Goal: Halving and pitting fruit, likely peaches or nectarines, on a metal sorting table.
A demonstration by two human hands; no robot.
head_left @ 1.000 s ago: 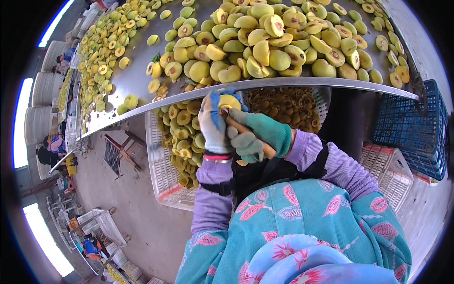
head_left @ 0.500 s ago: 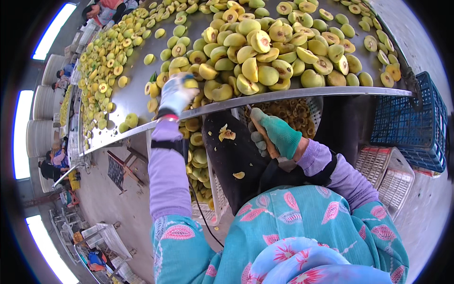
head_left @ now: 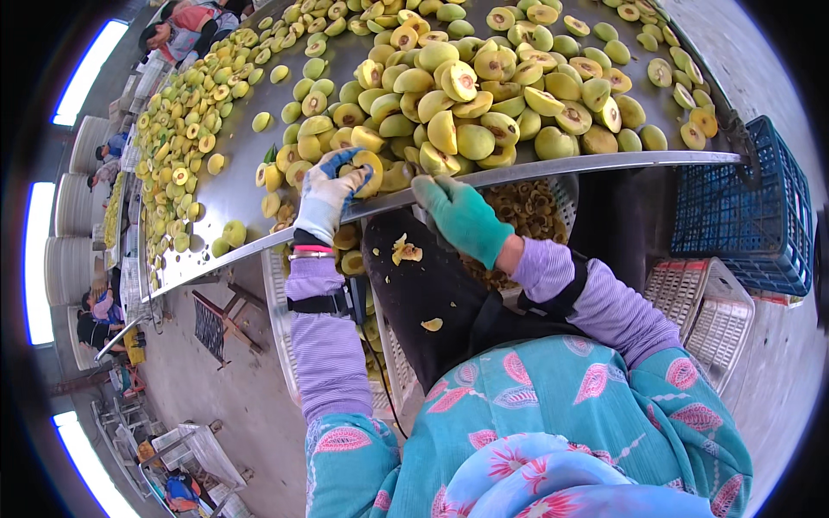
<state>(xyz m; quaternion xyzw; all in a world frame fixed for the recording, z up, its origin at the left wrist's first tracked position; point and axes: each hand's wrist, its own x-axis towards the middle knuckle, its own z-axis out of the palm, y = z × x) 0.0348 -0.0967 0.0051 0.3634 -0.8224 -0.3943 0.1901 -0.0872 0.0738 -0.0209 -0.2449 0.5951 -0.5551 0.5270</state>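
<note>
My left hand (head_left: 326, 194), in a white and blue glove, grips a yellow peach half (head_left: 371, 175) just above the table's near metal rim (head_left: 553, 168). Its cut side faces my right. Beside it, my right hand (head_left: 466, 217) wears a green glove with grey fingertips and is closed at the rim. The wooden-handled tool it held half a second ago is mostly hidden beneath the glove now. Behind both hands rises a heap of halved yellow-green peaches (head_left: 475, 141), several with brown centres showing.
Below the rim, a basket of brown scraps (head_left: 528, 207) stands right of my knee, and a white crate (head_left: 393, 345) of peach halves stands to its left. Blue (head_left: 743, 216) and white crates (head_left: 704, 315) are at the right. More fruit covers the far left; people sit beyond.
My left hand has drawn a peach half from the heap to the rim. My right hand has moved up and left from above my lap to meet it.
</note>
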